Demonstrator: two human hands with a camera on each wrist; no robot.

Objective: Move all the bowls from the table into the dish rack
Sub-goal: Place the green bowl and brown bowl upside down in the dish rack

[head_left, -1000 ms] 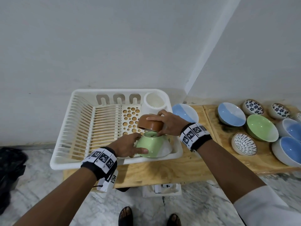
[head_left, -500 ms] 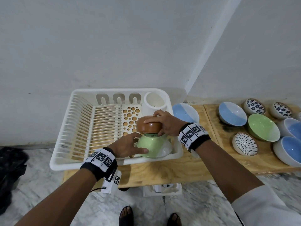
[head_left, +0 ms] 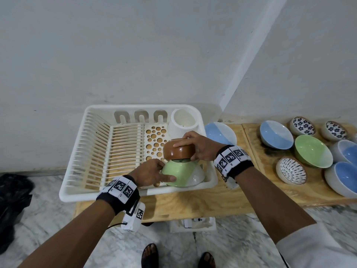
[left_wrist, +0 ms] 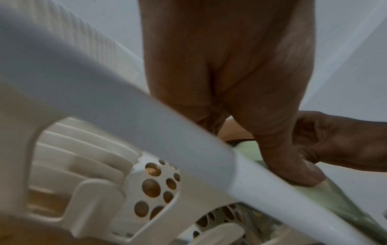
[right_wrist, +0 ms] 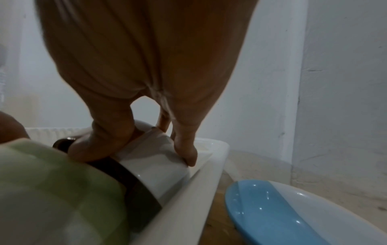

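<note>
A white dish rack (head_left: pixel 92 151) stands on the wooden table. In its near right corner a green and white bowl (head_left: pixel 183 176) lies upside down. A brown bowl (head_left: pixel 178 151) sits upside down on top of it, slightly tilted. My right hand (head_left: pixel 190 147) grips the brown bowl from the right, fingers over its top and thumb on its side. My left hand (head_left: pixel 167 171) holds the green bowl's left side, thumb laid along its front. In the left wrist view the left thumb (left_wrist: pixel 303 174) presses the green bowl (left_wrist: pixel 247 147) behind the rack rim (left_wrist: pixel 146 116).
Several bowls stand on the table right of the rack: a blue and white one (head_left: pixel 220 133) nearest, another (head_left: pixel 276 134), a green one (head_left: pixel 313 151), a striped one (head_left: pixel 291 170), floral ones (head_left: pixel 302 125). A white cutlery cup (head_left: pixel 183 122) fills the rack's far right corner.
My right hand has lowered the brown bowl from just above the green bowl onto its upturned base. My left hand has stayed on the green bowl.
</note>
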